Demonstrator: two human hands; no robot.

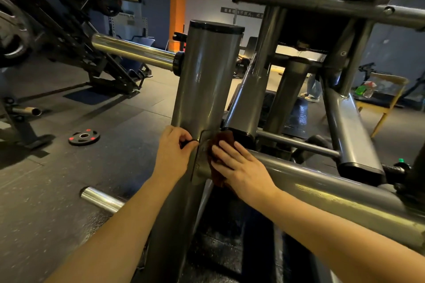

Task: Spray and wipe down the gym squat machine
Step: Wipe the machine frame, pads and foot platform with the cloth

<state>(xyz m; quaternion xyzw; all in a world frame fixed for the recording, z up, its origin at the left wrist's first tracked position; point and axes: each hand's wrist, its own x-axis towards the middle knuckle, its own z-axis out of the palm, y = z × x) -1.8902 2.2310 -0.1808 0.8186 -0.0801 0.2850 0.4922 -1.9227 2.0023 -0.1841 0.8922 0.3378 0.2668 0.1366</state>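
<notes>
Squat machine (207, 80): grey steel frame, fills centre and the 3 o'clock side of the view. The upright post is capped black at 12 o'clock. A cross tube (322, 190) runs off from the post's joint toward 4 o'clock.

Cloth (222, 139): dark brown, bunched, lying against the joint where post and cross tube meet, just below centre.

Right grip (239, 167): released, fingers straight and together, palm pressing the cloth flat on the joint. The cloth shows at 11 o'clock of the fingers and below the palm.

Left grip (172, 154): at 9 o'clock of the cloth, just beside it. Fingers are curled, thumb and forefinger grasping a small dark piece (189, 142) at the post's edge. What the piece is, cannot tell.

Floor (57, 202): dark, speckled. Weight plate (84, 137) lies flat at 9 o'clock of the left grip, well apart. Chrome sleeve (133, 51) juts from the post toward 10 o'clock.
</notes>
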